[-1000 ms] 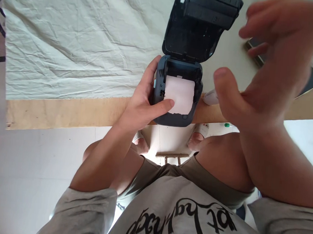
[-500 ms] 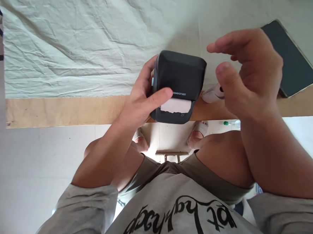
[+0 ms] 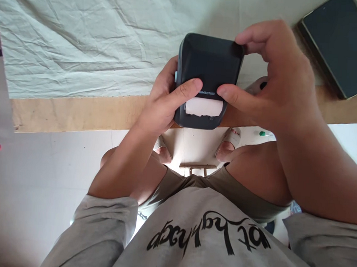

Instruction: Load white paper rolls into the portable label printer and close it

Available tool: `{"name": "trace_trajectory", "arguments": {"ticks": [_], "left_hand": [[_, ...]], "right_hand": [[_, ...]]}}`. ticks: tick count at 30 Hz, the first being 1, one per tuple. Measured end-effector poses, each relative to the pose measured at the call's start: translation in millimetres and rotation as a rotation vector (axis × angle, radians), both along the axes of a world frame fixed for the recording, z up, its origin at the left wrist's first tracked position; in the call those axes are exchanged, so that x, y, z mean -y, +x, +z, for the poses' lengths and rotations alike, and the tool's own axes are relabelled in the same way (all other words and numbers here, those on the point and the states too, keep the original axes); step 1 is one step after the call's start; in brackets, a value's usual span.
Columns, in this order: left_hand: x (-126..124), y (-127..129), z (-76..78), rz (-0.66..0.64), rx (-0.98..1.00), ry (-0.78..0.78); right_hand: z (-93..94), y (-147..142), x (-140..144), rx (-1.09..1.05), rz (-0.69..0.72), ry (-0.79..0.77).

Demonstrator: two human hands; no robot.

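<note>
Over the front edge of the surface [image 3: 77,113]: a black printer [image 3: 210,77], lid [image 3: 213,61] down, held between two bare hands; whether it rests on the wood or hangs just above cannot be told.
Paper [image 3: 204,107]: a white piece with a ragged near edge, showing in the slot below the lid.
Left hand [image 3: 164,102]: grip closed about the printer's left side, thumb lying on the lid near its lettering, fingers mostly hidden behind the body.
Right hand [image 3: 286,81]: grip pinching the printer's right side, thumb on the lid's near part, fingertips at the far right corner.
Pale blue tab [image 3: 176,76]: on the printer's left side, just beside the left fingers.
Phone [image 3: 342,47]: dark screen up, lying tilted to the right, near the right hand.
Cloth [image 3: 81,43]: pale green, wrinkled, spread behind the wooden edge.
Stool [image 3: 198,167]: below, between the legs.
</note>
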State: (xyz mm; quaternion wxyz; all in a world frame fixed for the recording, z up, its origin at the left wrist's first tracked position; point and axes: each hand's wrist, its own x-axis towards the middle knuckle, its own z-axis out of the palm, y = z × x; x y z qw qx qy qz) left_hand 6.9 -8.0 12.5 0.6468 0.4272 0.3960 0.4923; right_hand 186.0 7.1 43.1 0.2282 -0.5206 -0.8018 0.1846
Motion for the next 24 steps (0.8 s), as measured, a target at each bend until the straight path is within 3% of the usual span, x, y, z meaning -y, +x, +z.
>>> {"name": "trace_trajectory", "arguments": {"ticks": [7, 13, 24], "left_hand": [[-3.1, 7.0, 6.5, -0.043, 0.139, 0.051], [-6.3, 4.8, 4.0, -0.107, 0.197, -0.087], [-7.6, 2.3, 1.3, -0.017, 0.192, -0.033]], "right_hand": [[-3.1, 4.7, 1.8, 0.008, -0.006, 0.014], [-7.9, 7.4, -1.3, -0.007, 0.087, 0.114], [-6.2, 8.2, -0.1, 0.101, 0.097, 0.233]]}}
